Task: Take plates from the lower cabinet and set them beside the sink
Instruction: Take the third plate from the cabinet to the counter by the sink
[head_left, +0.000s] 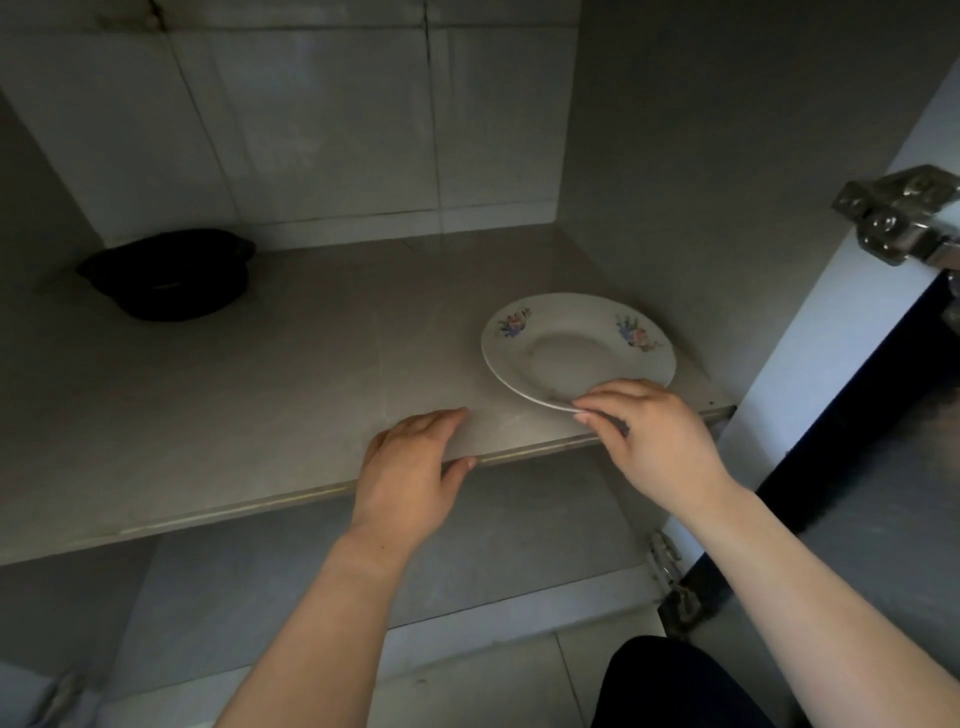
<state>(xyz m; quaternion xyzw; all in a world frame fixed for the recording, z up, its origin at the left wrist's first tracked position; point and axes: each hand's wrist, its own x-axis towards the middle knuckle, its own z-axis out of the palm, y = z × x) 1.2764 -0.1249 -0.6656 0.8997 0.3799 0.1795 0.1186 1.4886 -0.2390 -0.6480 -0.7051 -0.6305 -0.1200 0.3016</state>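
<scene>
**One plate at the shelf's edge, fingers already on its rim**

Closest to where I stand is a dark-clothed knee (670, 686), low at the right, with both bare forearms reaching up past it into the open cabinet. Far left and deep on the shelf (234, 395) sits a black pot (171, 275), well apart from everything else. Moving right, the left hand (415, 467) lies flat and empty over the shelf's front lip, fingers spread, gripping nothing. Next to it, the right hand (649, 441) pinches the near rim of the floral plate (576, 348), fingers on top and thumb apparently tucked under the edge. The plate rests near the front right corner of the shelf, close to the side wall. At far right hangs a metal hinge (904, 223) on the open door.

The plate looks like glazed ceramic: stiff, smooth, probably slippery, and sure to chip if knocked on the shelf lip. A rim pinch should lift it; supporting it beneath with the free hand would be safer.
</scene>
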